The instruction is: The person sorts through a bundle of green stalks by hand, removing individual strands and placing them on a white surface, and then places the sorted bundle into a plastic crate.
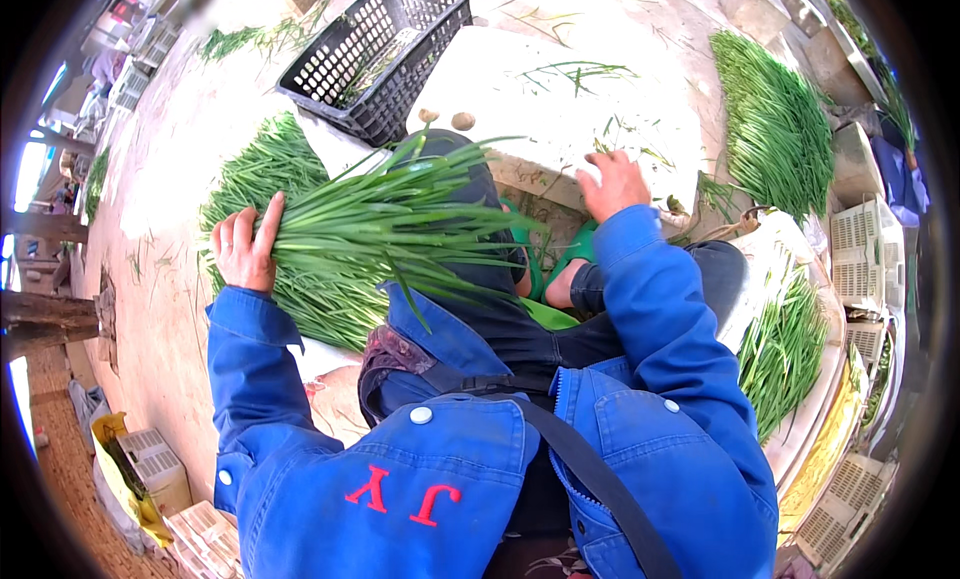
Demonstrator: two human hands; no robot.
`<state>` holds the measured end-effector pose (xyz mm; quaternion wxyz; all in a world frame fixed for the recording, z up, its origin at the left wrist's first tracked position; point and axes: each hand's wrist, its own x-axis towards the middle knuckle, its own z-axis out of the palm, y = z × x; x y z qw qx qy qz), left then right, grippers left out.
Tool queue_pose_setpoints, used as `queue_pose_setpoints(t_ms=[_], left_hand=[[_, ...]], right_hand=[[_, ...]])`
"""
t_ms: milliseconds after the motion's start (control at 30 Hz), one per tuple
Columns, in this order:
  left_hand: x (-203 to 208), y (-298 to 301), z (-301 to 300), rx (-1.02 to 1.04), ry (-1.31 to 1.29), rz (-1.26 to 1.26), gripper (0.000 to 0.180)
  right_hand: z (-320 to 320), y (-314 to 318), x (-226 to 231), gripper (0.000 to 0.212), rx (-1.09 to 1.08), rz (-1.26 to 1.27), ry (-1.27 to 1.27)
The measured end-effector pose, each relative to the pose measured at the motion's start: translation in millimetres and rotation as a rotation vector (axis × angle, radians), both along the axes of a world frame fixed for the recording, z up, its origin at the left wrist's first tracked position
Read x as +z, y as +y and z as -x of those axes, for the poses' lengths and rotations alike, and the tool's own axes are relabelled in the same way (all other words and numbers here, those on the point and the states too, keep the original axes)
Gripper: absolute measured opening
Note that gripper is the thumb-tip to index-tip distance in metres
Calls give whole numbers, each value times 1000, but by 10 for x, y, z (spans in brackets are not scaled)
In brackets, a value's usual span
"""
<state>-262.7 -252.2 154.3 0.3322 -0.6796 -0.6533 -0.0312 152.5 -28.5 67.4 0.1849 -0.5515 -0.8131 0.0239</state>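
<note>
A bunch of long green chives point(400, 214) is gripped at its left end by my left hand point(247, 244), with the fingers closed around it. Its loose ends fan out to the right over my knee. Below and behind it lies a bigger pile of chives point(265, 169). My right hand point(615, 186) rests at the near edge of a white board point(560, 89), fingers slightly bent and thumb apart, with nothing visible in it. Loose chive stems point(575, 74) and small scraps are scattered over the board.
A black plastic crate point(385, 64) with some stems inside stands beyond the board. More chives lie in a heap point(775, 129) at far right and another point(785, 349) by my right arm. Pale crates point(862, 249) line the right side. A yellow sack point(130, 479) sits at lower left.
</note>
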Motion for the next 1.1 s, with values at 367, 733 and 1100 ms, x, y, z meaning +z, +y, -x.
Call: queue_pose_setpoints(t_ms=[367, 733, 1100], left_hand=[[212, 267, -242, -180, 5, -121, 60], [-96, 227, -69, -122, 56, 36, 62], [-120, 204, -69, -107, 27, 70, 64]], right_hand=[[-233, 307, 353, 22, 21, 438, 757], [661, -13, 512, 21, 532, 958, 948], [886, -85, 390, 21, 452, 1047, 820]])
